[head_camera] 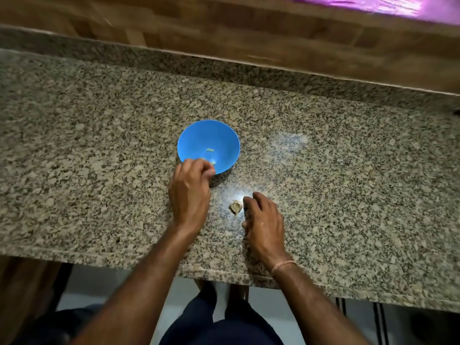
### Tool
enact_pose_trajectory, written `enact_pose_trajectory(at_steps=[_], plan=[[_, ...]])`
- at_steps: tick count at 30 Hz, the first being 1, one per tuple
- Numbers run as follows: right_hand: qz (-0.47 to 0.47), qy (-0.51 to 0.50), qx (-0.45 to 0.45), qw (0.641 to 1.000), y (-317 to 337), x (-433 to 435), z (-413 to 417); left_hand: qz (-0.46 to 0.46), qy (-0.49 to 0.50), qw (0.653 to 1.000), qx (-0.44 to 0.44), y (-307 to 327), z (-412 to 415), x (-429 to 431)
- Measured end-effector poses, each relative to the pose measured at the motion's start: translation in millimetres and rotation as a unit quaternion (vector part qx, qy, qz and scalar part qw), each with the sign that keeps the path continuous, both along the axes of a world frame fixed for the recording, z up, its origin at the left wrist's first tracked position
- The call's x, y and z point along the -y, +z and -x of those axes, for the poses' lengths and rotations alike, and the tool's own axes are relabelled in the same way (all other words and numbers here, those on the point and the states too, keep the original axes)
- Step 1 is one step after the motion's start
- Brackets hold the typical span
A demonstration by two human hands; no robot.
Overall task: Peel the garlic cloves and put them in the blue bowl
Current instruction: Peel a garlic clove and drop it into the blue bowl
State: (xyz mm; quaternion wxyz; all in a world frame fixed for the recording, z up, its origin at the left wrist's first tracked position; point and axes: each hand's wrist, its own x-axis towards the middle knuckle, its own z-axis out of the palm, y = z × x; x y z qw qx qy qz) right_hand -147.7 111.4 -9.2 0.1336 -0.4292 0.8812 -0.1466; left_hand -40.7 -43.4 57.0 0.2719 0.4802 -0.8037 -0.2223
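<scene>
The blue bowl [209, 145] stands in the middle of the granite counter [99, 145]. A few small pale garlic pieces [210, 150] lie inside it. My left hand [190, 189] hovers over the bowl's near rim with its fingers curled downward. A pale bit shows at the fingertips, but I cannot tell whether it is pinched or lies in the bowl. An unpeeled garlic piece [235, 207] with papery skin lies on the counter in front of the bowl. My right hand [263, 220] rests on the counter just right of it, fingers relaxed and fingertips close to the garlic.
A wooden wall panel [224, 28] rises behind the counter's raised back strip. The counter's front edge [149, 260] runs just below my wrists, with my legs and the floor beneath.
</scene>
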Motion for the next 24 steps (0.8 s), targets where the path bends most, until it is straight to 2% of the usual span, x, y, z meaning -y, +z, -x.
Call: enact_pose_trajectory(at_steps=[5,7,9,10,12,13,16,19,22,24], plan=[[0.007,-0.023,0.024,0.999,3,4,-4,0.008,-0.035,0.995,0.098,-12,23,57],[0.015,-0.030,0.025,0.999,5,6,-6,0.053,-0.033,0.990,0.126,-11,21,54],[0.021,-0.031,0.027,0.999,5,6,-5,0.102,-0.050,0.990,0.089,-7,14,30],[0.024,-0.031,0.029,0.999,5,5,-4,0.095,-0.089,0.990,0.060,-9,10,10],[0.036,-0.029,0.032,0.998,5,3,-3,0.014,-0.178,0.983,0.040,-21,3,-31],[0.040,-0.026,0.037,0.998,5,2,-1,-0.035,-0.193,0.979,0.048,-31,2,-45],[0.066,-0.023,0.065,0.995,3,0,4,-0.138,-0.139,0.979,0.057,-55,4,-58],[0.140,-0.038,0.131,0.981,3,-4,5,-0.171,-0.106,0.979,0.032,-58,9,-57],[0.214,-0.097,0.288,0.928,12,-6,1,-0.257,-0.062,0.964,-0.029,-54,11,-64],[0.246,-0.132,0.350,0.894,20,-6,0,-0.344,-0.026,0.935,-0.085,-52,10,-70]])
